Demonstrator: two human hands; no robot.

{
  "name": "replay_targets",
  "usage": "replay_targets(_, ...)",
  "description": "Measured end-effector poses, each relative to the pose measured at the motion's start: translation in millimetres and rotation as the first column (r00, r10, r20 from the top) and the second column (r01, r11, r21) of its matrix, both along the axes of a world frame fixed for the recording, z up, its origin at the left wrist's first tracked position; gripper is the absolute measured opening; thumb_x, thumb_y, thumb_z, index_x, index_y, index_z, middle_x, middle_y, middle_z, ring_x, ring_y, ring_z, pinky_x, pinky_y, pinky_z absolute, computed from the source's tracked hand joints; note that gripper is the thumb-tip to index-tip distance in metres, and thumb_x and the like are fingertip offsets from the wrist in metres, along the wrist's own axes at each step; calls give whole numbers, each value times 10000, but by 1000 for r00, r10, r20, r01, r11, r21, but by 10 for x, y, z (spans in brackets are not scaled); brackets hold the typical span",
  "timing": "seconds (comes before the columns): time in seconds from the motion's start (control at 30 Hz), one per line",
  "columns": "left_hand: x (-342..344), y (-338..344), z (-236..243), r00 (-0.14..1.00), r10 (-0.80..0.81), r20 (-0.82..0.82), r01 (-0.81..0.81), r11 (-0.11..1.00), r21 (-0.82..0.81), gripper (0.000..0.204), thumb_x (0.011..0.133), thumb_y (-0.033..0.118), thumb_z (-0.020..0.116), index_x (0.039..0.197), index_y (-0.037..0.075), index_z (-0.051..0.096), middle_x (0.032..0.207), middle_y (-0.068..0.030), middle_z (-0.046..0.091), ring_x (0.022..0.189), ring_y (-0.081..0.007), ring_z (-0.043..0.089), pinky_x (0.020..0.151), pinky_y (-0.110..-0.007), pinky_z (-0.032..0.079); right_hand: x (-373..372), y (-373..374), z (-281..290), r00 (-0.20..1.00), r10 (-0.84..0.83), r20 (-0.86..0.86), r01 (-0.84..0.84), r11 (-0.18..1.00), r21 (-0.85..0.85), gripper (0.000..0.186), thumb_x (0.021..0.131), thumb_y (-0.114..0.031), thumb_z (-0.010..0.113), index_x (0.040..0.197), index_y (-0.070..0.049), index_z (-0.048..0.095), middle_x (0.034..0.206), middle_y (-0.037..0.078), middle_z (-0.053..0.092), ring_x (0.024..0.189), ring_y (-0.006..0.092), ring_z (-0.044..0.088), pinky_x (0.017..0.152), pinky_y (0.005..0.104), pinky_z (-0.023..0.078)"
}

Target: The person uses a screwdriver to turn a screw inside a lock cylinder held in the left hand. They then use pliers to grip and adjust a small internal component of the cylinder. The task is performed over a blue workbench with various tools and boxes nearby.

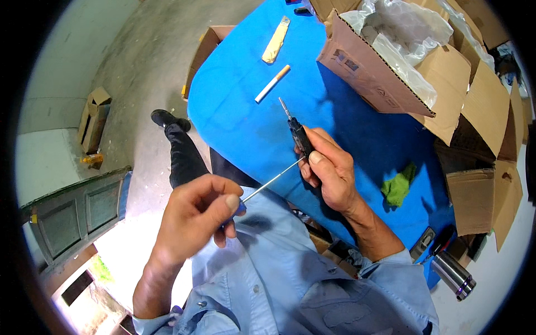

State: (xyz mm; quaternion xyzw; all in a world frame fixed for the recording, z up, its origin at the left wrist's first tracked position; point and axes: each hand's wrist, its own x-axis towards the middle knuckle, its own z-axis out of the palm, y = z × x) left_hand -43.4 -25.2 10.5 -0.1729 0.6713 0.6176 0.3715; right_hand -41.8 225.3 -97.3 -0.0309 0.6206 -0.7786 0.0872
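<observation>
My left hand [198, 215] is closed around the blue handle of a screwdriver [273, 178]. Its thin metal shaft slants up to the right, and the tip meets the lower end of a black handheld tool [301, 137]. My right hand [332, 167] grips that tool between thumb and fingers. A slim metal tip sticks out of its far end; its exact kind does not show. Both hands are over the near edge of a blue-covered table [240, 106]. Just beyond the metal tip, a white stick with an orange end, like a cigarette [272, 84], lies on the cover.
A long yellow object [276, 40] lies farther back. At the right are a green cloth [398, 185], a steel flask [453, 274] and open cardboard boxes [379, 78], one holding clear plastic. Another carton [94, 120] stands on the floor at left.
</observation>
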Motion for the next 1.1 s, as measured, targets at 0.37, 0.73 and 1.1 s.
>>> replay_targets(0.37,93,-65,-121,974,-114,-194,102,992,-71,260,859,46,726,1054,-13,564,883,-69,650,696,-102,641,591,-233,519,-23,29,28,997,73,24,-72,997,-17,493,986,-56,417,1451,81,507,985,55,529,670,65,466,571,222,413)
replay_targets(0.73,192,1,-40,564,-468,-680,143,867,-478,208,817,-69,737,1003,-9,664,938,-146,678,811,-249,704,704,-315,567,-23,60,-4,993,84,82,-79,995,-64,505,1002,-79,393,1458,125,465,1094,118,532,765,108,526,602,238,477)
replay_targets(1.1,284,-18,-124,3,-797,-604,-73,602,-795,281,755,3,762,1032,23,724,1053,-178,731,831,-253,733,663,-311,600,-28,42,-64,998,51,47,-43,986,-158,465,1031,-55,428,1471,85,477,1115,83,565,742,72,509,576,201,445)
